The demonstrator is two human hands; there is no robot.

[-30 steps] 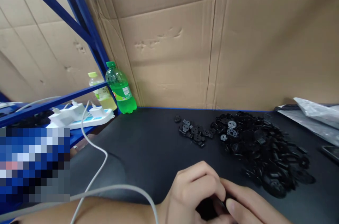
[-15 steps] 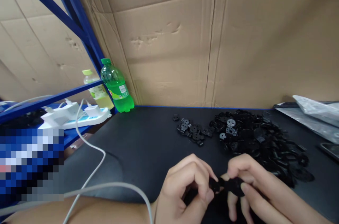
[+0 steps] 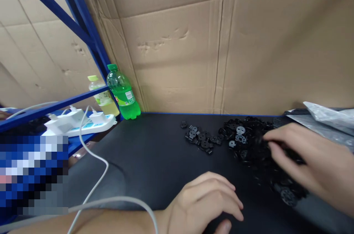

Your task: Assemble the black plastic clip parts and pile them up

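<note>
My left hand [image 3: 207, 202] rests low over the black table top [image 3: 149, 160], palm down, its fingers apart and loosely bent. I see nothing held in it, though the space under the palm is hidden. My right hand [image 3: 309, 156] reaches over the heap of small black plastic parts [image 3: 251, 152]. Its thumb and forefinger come together at the heap on a dark, blurred black plastic part [image 3: 259, 139]. Many pieces in the heap are round discs with holes. Left of the heap lies a smaller cluster of black discs and clips [image 3: 203, 140].
A green soda bottle [image 3: 124, 97] and a paler drink bottle [image 3: 103, 97] stand at the left by a blue metal frame [image 3: 94, 42]. A white power strip [image 3: 94, 126] and a white cable [image 3: 103, 169] lie near them. Plastic bags [image 3: 326, 119] lie at the right, before a cardboard wall [image 3: 171, 57].
My hands have parted. The right hand went up and right to the heap; the left let go of the black part, and its fingers spread over the table. Pieces at the heap's near edge have shifted.
</note>
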